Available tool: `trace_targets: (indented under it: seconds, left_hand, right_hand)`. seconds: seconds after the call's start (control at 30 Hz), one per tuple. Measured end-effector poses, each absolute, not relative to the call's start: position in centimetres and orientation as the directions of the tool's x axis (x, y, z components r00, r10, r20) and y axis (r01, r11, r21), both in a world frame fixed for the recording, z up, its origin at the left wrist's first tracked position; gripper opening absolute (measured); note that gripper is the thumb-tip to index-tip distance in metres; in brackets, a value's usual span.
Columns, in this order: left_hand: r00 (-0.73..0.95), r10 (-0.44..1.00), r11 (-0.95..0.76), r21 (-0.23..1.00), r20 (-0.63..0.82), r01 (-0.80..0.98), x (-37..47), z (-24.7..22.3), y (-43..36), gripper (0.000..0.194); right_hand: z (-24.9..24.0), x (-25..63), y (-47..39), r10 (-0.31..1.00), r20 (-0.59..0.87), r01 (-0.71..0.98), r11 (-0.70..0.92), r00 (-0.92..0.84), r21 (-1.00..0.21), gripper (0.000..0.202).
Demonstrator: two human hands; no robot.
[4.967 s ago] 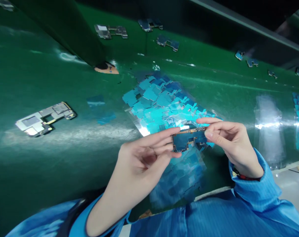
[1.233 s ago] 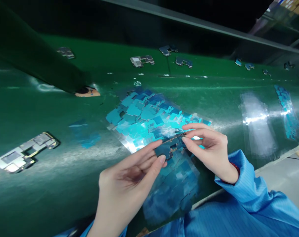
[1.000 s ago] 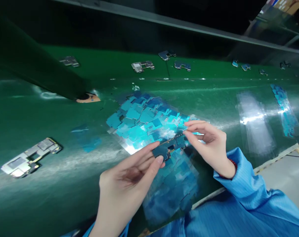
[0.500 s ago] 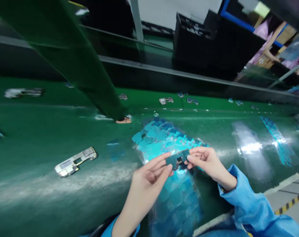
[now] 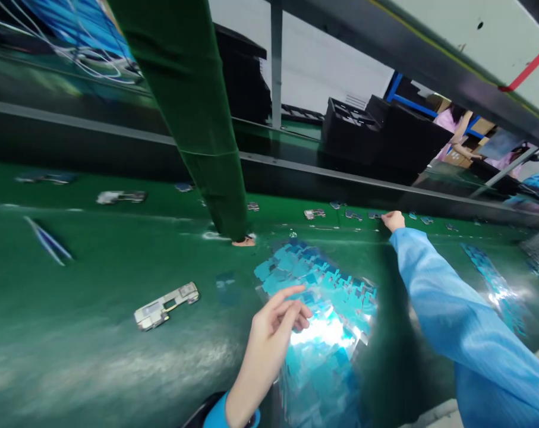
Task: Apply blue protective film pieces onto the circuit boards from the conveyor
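At the far green strip (image 5: 282,205), the fingers of my right hand (image 5: 393,221) are closed on the end of a small circuit board (image 5: 375,215). The board lies low at the strip, and I cannot tell whether it rests there. My left hand (image 5: 280,321) hovers over a sheet of shiny blue film pieces (image 5: 318,261). Its fingers are loosely bent and apart, with nothing in them. Left of it, a pale, larger circuit board (image 5: 166,306) lies on the green work surface (image 5: 95,356).
Several other boards lie along the strip, among them a whitish one (image 5: 314,214). Tweezers (image 5: 49,241) rest at the left. A green-wrapped post (image 5: 207,131) rises from the table. Another film strip (image 5: 492,279) lies at right. People (image 5: 454,131) sit beyond the black rail.
My right hand has carried the board away from my left hand, forward and right to the far strip. My left hand has let go of it. The view has shifted.
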State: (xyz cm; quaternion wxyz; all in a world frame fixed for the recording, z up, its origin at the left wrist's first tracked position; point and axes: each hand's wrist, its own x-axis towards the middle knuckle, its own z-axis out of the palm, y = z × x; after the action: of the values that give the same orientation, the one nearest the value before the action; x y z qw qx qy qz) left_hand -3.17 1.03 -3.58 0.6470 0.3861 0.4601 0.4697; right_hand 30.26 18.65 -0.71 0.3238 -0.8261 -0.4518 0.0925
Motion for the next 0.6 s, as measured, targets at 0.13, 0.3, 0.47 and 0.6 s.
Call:
trace_targets:
  seconds: [0.13, 0.3, 0.47, 0.6]
  left_hand:
    - [0.149, 0.964, 0.254, 0.933, -0.221, -0.256, -3.2, -3.9, 0.9, 0.037]
    - [0.139, 0.965, 0.254, 0.932, -0.224, -0.26, -3.1, -4.2, 1.1, 0.032]
    - [0.102, 0.972, 0.233, 0.94, -0.214, -0.25, -3.4, -4.0, 1.7, 0.022]
    - [0.012, 0.978, 0.206, 0.944, -0.21, -0.257, -3.9, -3.8, 2.0, 0.024]
  right_hand:
    - [-2.7, 27.8, 20.7, 0.924, 0.186, 0.85, -0.208, 0.333, -0.484, 0.032]
    - [-4.8, 20.5, 24.7, 0.981, 0.159, 0.885, 0.17, -0.111, -0.433, 0.033]
    - [-3.4, 18.2, 25.5, 0.945, 0.115, 0.815, 0.322, -0.306, -0.483, 0.029]
    - [-1.2, 17.5, 21.9, 0.926, 0.103, 0.735, 0.352, -0.362, -0.579, 0.021]
